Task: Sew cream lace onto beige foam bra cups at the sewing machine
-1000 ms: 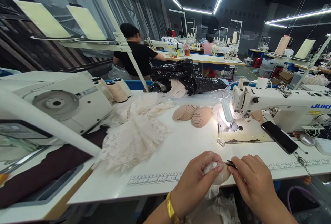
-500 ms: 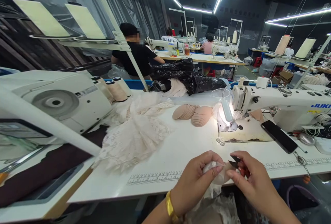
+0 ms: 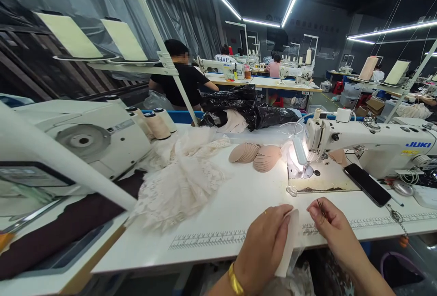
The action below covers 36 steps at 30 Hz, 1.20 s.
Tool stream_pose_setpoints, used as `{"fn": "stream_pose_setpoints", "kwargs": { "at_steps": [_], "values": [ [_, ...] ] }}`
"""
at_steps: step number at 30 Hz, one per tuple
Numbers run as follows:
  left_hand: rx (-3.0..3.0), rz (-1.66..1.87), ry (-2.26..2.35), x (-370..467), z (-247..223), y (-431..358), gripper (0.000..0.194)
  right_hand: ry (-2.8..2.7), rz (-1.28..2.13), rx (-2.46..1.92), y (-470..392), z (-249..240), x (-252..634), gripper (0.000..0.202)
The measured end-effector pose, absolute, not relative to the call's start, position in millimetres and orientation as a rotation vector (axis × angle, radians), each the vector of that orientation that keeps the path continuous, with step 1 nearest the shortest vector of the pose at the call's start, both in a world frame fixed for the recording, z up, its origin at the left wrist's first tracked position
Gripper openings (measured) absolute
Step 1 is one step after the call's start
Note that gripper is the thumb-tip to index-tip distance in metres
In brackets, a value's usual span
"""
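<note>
Near the table's front edge, my left hand (image 3: 262,239) pinches the top of a pale cream fabric piece (image 3: 291,241), which hangs down past the edge. A gold band circles that wrist. Just to the right, my right hand (image 3: 332,225) is closed around small thread snips (image 3: 320,205). Only their narrow dark blades show above the fingers; the rest is hidden in the palm. A small gap separates the snips from the fabric. Beyond my hands lie overlapping beige oval pads (image 3: 266,158), and to their left a heap of cream lace fabric (image 3: 180,186).
A lit sewing machine (image 3: 372,139) stands at the right, with a black phone (image 3: 367,184) by its bed. Ruler markings (image 3: 208,239) run along the front edge. Thread cones (image 3: 157,125) and another machine (image 3: 82,136) are at the left. Black plastic bags (image 3: 246,104) lie behind. A person (image 3: 179,77) sits beyond.
My hands have moved apart, and the snips have come away from the fabric and turned upright. The bunched fabric in my left hand now hangs as a flatter, edge-on panel. The view has shifted slightly.
</note>
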<state>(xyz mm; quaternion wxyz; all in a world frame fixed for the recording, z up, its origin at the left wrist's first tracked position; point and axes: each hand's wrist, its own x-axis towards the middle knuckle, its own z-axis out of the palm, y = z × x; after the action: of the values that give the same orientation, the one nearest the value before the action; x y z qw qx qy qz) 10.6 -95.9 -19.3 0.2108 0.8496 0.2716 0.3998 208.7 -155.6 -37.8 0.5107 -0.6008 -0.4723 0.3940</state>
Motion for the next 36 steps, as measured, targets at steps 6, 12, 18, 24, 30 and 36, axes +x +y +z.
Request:
{"fn": "stream_pose_setpoints", "kwargs": {
  "at_steps": [6,12,18,24,30,36],
  "values": [
    [1.842,0.847,0.974,7,-2,-85,0.026,-1.506,0.025,-1.726,-154,-42,245,0.031],
    [1.866,0.821,0.918,13,-2,-99,0.024,-1.801,0.173,-1.519,-160,-8,191,0.009],
    [1.858,0.842,0.92,10,-3,-103,0.023,-1.675,0.115,-1.521,-154,-20,179,0.015],
    [1.742,0.909,0.989,7,2,-103,0.027,-1.195,0.68,-1.502,-158,-19,193,0.022],
    [1.774,0.9,0.944,10,-1,-107,0.022,-1.579,0.341,-1.449,-160,-13,178,0.011],
    [1.793,0.915,0.934,11,-8,-108,0.024,-1.505,0.186,-1.507,-158,-22,177,0.016]
  ]
}}
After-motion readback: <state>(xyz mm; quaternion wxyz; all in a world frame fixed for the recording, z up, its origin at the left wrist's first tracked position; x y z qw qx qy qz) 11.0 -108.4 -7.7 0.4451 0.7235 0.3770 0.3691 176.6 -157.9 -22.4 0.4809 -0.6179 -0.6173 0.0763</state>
